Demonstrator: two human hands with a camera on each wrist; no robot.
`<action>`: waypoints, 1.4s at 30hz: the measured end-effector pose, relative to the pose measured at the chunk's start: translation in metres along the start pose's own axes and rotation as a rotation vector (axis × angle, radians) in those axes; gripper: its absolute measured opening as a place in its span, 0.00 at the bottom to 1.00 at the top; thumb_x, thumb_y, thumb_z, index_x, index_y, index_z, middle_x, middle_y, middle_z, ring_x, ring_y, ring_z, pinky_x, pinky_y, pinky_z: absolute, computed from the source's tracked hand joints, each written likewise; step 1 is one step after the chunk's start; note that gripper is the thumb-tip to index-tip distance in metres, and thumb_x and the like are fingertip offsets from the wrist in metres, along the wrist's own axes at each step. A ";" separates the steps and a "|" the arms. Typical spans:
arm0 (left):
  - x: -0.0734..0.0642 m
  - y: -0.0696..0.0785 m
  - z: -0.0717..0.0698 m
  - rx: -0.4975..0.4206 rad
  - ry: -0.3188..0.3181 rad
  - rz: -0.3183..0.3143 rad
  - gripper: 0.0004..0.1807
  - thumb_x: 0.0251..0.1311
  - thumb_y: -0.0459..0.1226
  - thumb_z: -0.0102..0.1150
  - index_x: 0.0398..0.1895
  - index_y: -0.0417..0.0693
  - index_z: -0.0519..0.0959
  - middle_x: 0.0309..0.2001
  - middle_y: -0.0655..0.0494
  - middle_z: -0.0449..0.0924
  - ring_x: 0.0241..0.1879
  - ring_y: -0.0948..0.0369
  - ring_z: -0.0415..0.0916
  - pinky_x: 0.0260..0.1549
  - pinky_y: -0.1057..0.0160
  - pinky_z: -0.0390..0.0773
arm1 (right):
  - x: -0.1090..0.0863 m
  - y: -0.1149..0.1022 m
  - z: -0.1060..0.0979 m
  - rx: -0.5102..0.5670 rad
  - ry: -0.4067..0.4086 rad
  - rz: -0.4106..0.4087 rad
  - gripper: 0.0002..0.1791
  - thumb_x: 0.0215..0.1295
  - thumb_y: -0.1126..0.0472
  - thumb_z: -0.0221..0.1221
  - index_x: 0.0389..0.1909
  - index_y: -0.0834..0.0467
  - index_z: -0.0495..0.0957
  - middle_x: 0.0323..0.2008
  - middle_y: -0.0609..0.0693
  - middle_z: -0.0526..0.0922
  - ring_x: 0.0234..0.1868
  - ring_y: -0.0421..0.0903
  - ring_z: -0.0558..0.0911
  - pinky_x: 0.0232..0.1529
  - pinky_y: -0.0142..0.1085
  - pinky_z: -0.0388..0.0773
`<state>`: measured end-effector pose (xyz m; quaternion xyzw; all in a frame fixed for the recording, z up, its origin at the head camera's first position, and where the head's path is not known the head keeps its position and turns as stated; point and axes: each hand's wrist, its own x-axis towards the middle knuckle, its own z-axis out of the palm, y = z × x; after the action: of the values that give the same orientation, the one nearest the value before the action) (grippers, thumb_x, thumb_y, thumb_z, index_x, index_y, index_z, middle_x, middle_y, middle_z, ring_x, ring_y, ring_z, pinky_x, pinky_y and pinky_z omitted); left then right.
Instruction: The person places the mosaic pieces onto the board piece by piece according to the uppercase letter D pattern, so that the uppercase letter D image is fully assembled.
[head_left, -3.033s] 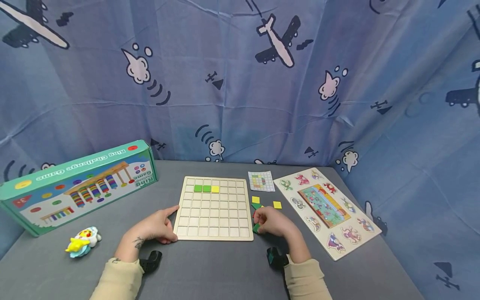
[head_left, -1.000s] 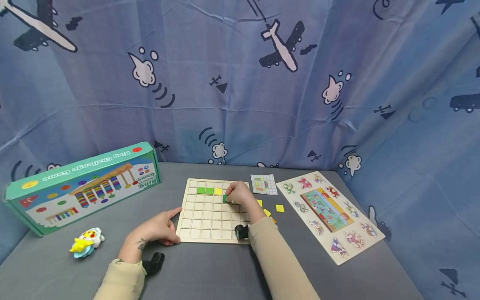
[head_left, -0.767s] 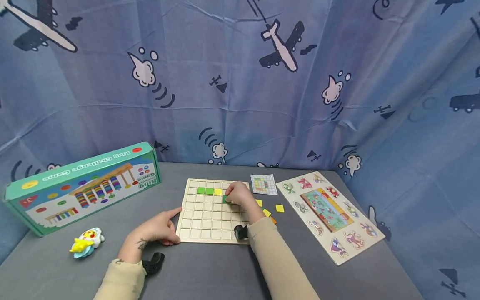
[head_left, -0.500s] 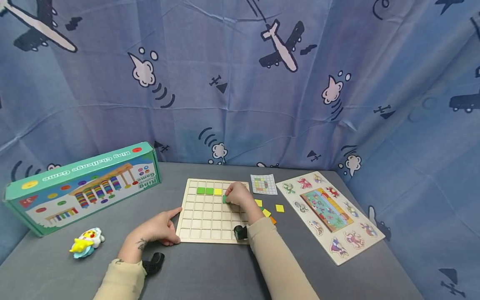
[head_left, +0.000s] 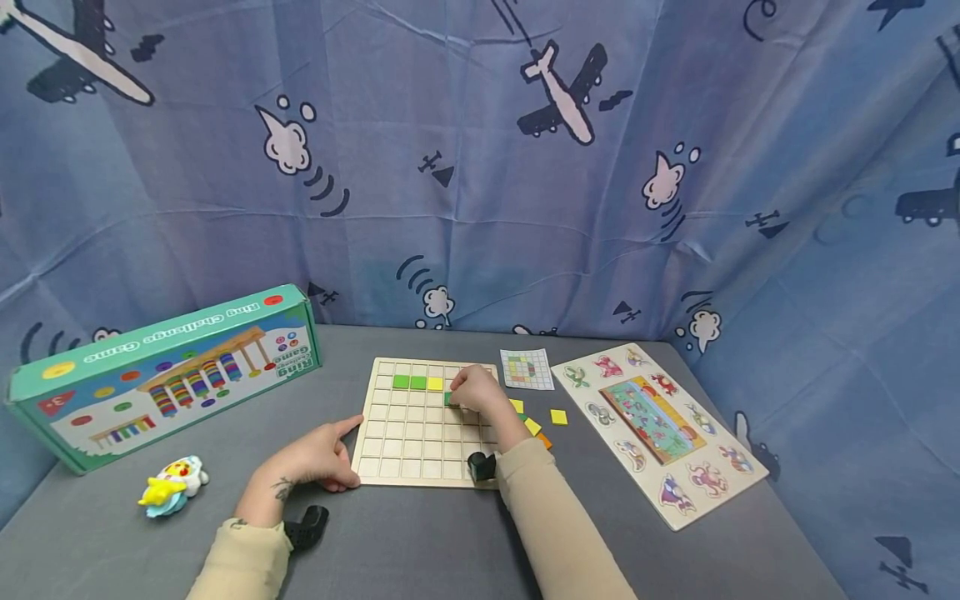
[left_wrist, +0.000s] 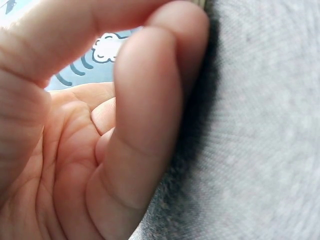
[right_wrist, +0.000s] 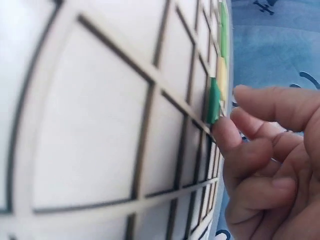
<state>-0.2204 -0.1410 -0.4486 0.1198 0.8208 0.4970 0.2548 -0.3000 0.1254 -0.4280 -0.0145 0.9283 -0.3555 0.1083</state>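
Observation:
A wooden grid board (head_left: pixel 408 447) lies in the middle of the grey table. Two green tiles (head_left: pixel 409 382) and a yellow tile (head_left: pixel 435 383) sit side by side in its far row. My left hand (head_left: pixel 321 457) stays at the board's left side, index fingertip on the edge and thumb by the near corner. In the left wrist view, that hand's fingers (left_wrist: pixel 145 100) bend beside the grey cloth. My right hand (head_left: pixel 483 393) pinches a darker green piece (right_wrist: pixel 214 100) over the second row, right of the yellow tile; fingers cover part of it.
Right of the board are loose yellow tiles (head_left: pixel 558 417), an orange piece (head_left: pixel 544 440) and a printed pattern card (head_left: pixel 527 369). A picture puzzle board (head_left: pixel 716 471) lies farther right. At left stand a green game box (head_left: pixel 180 367) and a small toy figure (head_left: pixel 174 486).
From the loose pieces, my right hand has moved left and away onto the board with a green piece. Over the last second it barely shifts. My left hand keeps its place.

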 end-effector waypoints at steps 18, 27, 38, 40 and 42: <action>-0.002 0.002 -0.002 -0.005 -0.017 0.031 0.57 0.37 0.26 0.68 0.72 0.35 0.44 0.15 0.52 0.74 0.13 0.64 0.68 0.16 0.64 0.72 | -0.047 0.047 -0.048 0.487 0.074 -0.048 0.17 0.58 0.68 0.58 0.48 0.69 0.73 0.28 0.47 0.77 0.21 0.43 0.69 0.20 0.32 0.62; -0.001 0.000 0.000 0.014 -0.010 0.015 0.57 0.38 0.27 0.69 0.72 0.37 0.45 0.15 0.53 0.73 0.13 0.64 0.68 0.16 0.64 0.72 | -0.069 0.075 -0.055 0.577 0.150 -0.051 0.21 0.53 0.70 0.60 0.50 0.69 0.72 0.35 0.50 0.78 0.23 0.41 0.71 0.21 0.33 0.65; 0.000 -0.001 0.001 0.017 -0.013 -0.002 0.57 0.38 0.28 0.70 0.72 0.37 0.44 0.16 0.52 0.74 0.13 0.64 0.68 0.16 0.64 0.72 | -0.083 0.090 -0.062 0.648 0.104 -0.119 0.28 0.53 0.75 0.59 0.58 0.67 0.66 0.47 0.69 0.74 0.24 0.40 0.74 0.24 0.32 0.69; 0.001 -0.001 0.001 0.012 -0.018 -0.005 0.57 0.38 0.28 0.69 0.72 0.37 0.44 0.16 0.52 0.74 0.13 0.64 0.68 0.16 0.64 0.72 | -0.084 0.093 -0.062 0.657 0.088 -0.120 0.30 0.53 0.75 0.58 0.60 0.67 0.65 0.49 0.70 0.73 0.24 0.40 0.74 0.25 0.33 0.71; 0.001 -0.002 0.001 0.008 -0.020 -0.007 0.57 0.38 0.28 0.69 0.72 0.37 0.44 0.16 0.52 0.74 0.13 0.64 0.68 0.16 0.64 0.71 | -0.082 0.099 -0.060 0.663 0.079 -0.125 0.32 0.53 0.76 0.58 0.61 0.67 0.63 0.50 0.70 0.73 0.25 0.40 0.75 0.26 0.33 0.72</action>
<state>-0.2208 -0.1401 -0.4509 0.1228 0.8206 0.4917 0.2642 -0.2278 0.2475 -0.4344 -0.0212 0.7629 -0.6443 0.0489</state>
